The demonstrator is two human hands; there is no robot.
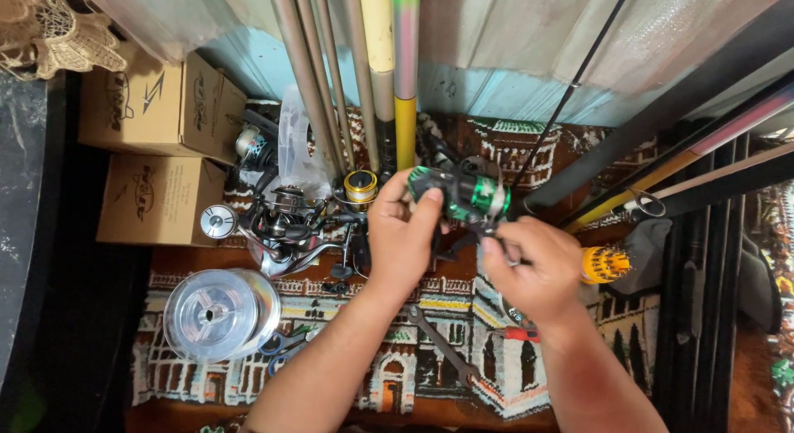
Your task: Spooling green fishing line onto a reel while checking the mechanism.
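- Holding the green fishing reel (461, 193) up in front of you, above the patterned rug (430, 383), you are keeping it between both hands.
- Your left hand (403, 226) is wrapping around the reel's body, thumb pressing on its top.
- Your right hand (533, 263) is closing in a pinch on a small part at the reel's lower side; what that part is, I cannot tell.
- Just behind the reel, a thin dark rod (571, 86) is leaning against the wall, beside a bundle of thicker rods (364, 77).
- Left of your hands, a pile of other reels (285, 222) is lying near a clear spool of line (217, 313) and two cardboard boxes (157, 143).
- Under your wrists, a wrench (442, 344) is resting on the rug.
- Risk, as I judge it: the pinched part is looking small, so a slipping grip could be dropping it into the busy rug pattern, where finding it would be hard.
- Twisting hard against a one-handed hold could also be jerking the reel into the rods.
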